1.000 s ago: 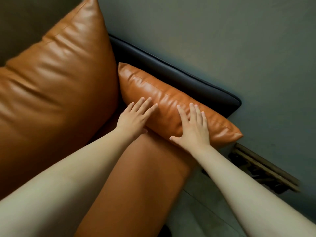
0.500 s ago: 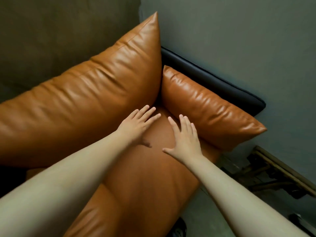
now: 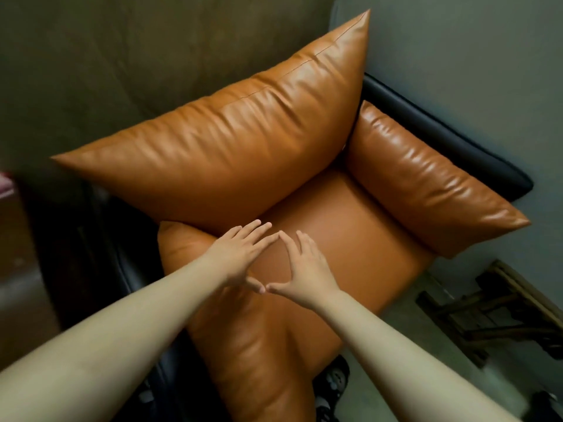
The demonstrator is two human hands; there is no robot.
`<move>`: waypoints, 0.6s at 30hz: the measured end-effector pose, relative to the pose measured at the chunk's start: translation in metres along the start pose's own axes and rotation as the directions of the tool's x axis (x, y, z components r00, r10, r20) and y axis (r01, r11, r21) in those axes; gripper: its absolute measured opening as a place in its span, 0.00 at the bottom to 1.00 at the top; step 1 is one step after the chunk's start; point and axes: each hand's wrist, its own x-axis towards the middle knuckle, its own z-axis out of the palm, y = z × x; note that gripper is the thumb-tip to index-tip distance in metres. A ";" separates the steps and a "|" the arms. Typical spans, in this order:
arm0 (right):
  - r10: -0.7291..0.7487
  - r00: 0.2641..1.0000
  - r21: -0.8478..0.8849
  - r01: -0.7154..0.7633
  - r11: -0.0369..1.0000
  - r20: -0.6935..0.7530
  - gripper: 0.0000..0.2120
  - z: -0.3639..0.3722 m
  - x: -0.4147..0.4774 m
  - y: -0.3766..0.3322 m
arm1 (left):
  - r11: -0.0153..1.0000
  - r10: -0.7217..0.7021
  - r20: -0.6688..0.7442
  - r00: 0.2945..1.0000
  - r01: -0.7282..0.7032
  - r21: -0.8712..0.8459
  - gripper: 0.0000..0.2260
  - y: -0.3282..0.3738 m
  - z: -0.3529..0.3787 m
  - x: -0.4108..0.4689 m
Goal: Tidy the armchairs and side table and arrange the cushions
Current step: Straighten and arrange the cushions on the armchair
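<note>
- Head view: holds nothing in the left hand (image 3: 240,254) or the right hand (image 3: 304,264); spreads both flat over the seat (image 3: 350,233), fingertips almost meeting.
- Could knock the big back cushion (image 3: 228,147) forward with a bump, as it leans crooked with one corner high.
- Might push the left cushion (image 3: 243,345) off the front with a hard shove.
- Shows the right cushion (image 3: 426,184) lying along the dark arm (image 3: 457,141).
- Blocks the floor on the right with a wooden frame (image 3: 487,315).

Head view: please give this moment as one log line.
left hand open | right hand open | fingertips meet over seat cushion | back cushion upright
</note>
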 end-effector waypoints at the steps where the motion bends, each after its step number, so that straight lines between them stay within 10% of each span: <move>1: 0.019 0.998 0.048 -0.021 0.999 0.052 0.51 0.009 -0.007 -0.006 | 1.000 0.000 0.027 1.000 0.001 -0.021 0.52 -0.002 0.008 -0.009; 8: 0.106 0.916 0.114 -0.161 0.980 0.386 0.51 0.060 -0.049 -0.020 | 0.993 -0.038 0.116 0.993 0.050 -0.103 0.53 -0.016 0.052 -0.044; 18: 0.071 0.960 0.044 -0.086 0.995 0.272 0.50 0.035 -0.013 -0.019 | 0.978 -0.133 -0.013 0.991 0.129 -0.163 0.51 -0.029 0.035 -0.029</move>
